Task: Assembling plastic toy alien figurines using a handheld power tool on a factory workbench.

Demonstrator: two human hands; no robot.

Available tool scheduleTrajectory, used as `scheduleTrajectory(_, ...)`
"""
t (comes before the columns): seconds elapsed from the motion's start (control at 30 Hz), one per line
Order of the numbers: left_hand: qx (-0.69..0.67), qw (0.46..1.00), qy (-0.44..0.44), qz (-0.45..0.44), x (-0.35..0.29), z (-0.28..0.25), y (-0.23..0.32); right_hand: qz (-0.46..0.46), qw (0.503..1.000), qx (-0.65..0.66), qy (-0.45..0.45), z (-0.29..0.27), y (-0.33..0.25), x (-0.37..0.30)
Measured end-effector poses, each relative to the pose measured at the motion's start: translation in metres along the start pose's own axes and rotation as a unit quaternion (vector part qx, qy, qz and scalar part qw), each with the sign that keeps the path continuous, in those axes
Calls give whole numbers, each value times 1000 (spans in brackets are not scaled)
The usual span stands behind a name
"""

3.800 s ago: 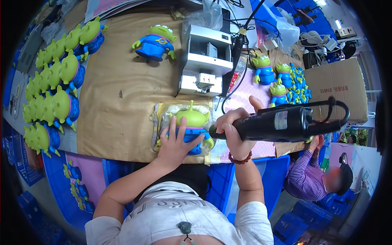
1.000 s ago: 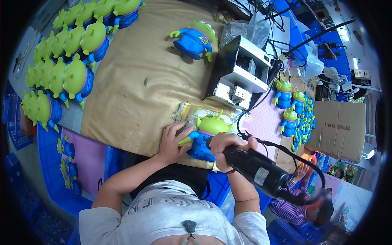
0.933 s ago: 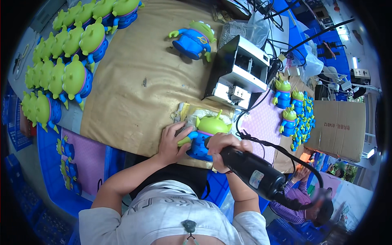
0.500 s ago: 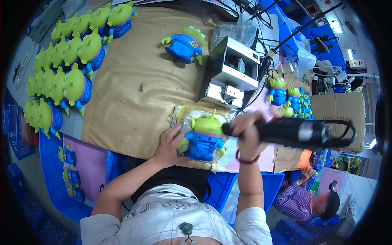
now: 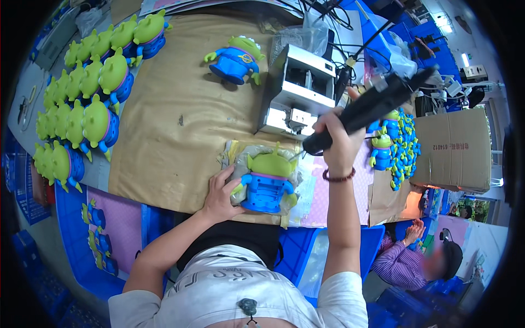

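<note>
A green and blue toy figure (image 5: 268,186) lies with its back up in a padded holder (image 5: 239,164) at the table's near edge. My left hand (image 5: 221,198) is pressed against its left arm, with thumb and fingers about that side. In my right hand (image 5: 340,143) is a black electric screwdriver (image 5: 374,104), its body slanting up to the right. The thin bit (image 5: 297,156) points down-left, close to the right side of the toy's head; whether it touches cannot be made out.
Rows of finished-looking figures (image 5: 100,120) stand at the left. One figure (image 5: 236,60) lies farther back beside a white and black machine (image 5: 306,82). Several smaller figures (image 5: 402,150) crowd by a cardboard box (image 5: 454,147). A person (image 5: 404,262) sits at the right.
My right hand has risen slightly and turned the electric screwdriver from nearly level to a steep slant, baring its bit. My left hand stays at the toy figure; the whole view has shifted slightly.
</note>
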State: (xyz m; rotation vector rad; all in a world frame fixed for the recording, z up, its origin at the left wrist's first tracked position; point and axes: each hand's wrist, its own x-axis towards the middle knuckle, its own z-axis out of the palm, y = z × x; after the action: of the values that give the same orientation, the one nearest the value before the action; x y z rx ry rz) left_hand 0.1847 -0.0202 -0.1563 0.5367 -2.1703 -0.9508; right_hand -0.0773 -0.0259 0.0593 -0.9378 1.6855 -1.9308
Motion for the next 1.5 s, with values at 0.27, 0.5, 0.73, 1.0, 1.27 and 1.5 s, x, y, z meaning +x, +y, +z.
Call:
scheduleTrajectory(0.27,5,1000,-1,6,4,3,1,-35,992,45,-110,-32,-14,-116)
scheduleTrajectory(0.5,73,995,34,61,22,-5,59,-90,979,76,-165,-42,-10,-136)
scheduleTrajectory(0.73,92,991,-41,92,44,7,97,-111,975,79,-173,-44,-22,-143)
scheduleTrajectory(1.0,-183,976,-114,-5,45,4,91,-70,980,151,-113,-44,-53,-158)
scheduleTrajectory(1.27,62,991,-107,61,50,-18,98,-136,976,78,-151,-51,-22,-156)
scheduleTrajectory(1.5,224,966,-126,11,35,-19,61,-184,966,80,-165,-44,5,-158)
